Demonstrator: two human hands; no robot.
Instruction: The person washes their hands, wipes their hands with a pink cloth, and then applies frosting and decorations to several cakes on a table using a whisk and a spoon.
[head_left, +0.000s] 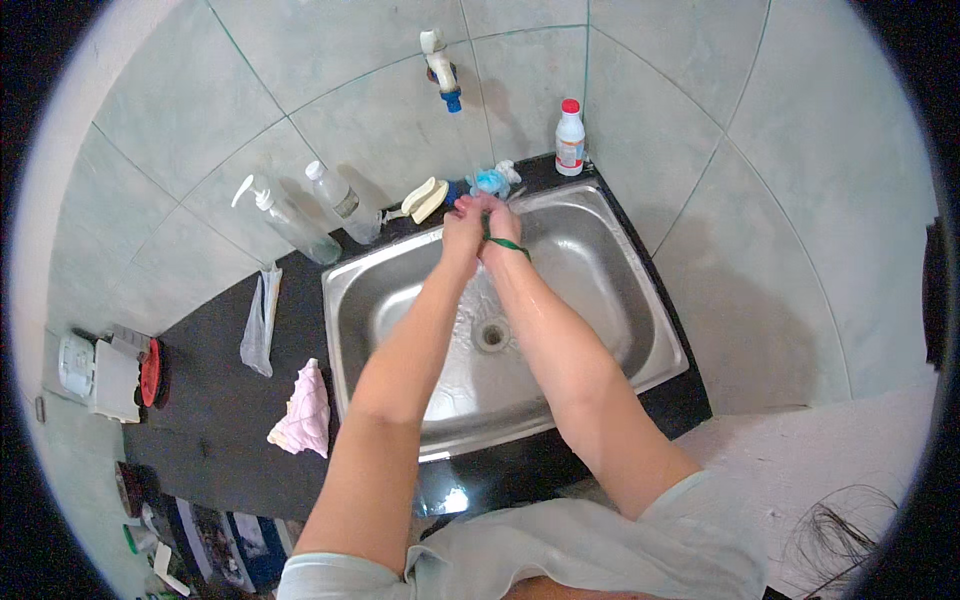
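Note:
My left hand (463, 231) and my right hand (501, 222) are together at the far rim of a stainless steel sink (559, 289), under a thin stream of water. They overlap, so their palms and most of the fingers are hidden; no held thing shows. A green band (510, 244) circles my right wrist. Above hangs a white tap (442, 71) with a blue nozzle. Water runs over the basin towards the round drain (493, 335) between my forearms. Just beyond my fingers lies a crumpled light-blue scrubber or net (489, 182).
Behind the sink stand a pump bottle (300, 229), a clear plastic bottle (346, 204), a cream-coloured brush (426, 199) and a white red-capped bottle (570, 142). On the dark counter (217, 435) lie a pink cloth (306, 416) and a plastic bag (261, 322). Tiled walls enclose the back and right.

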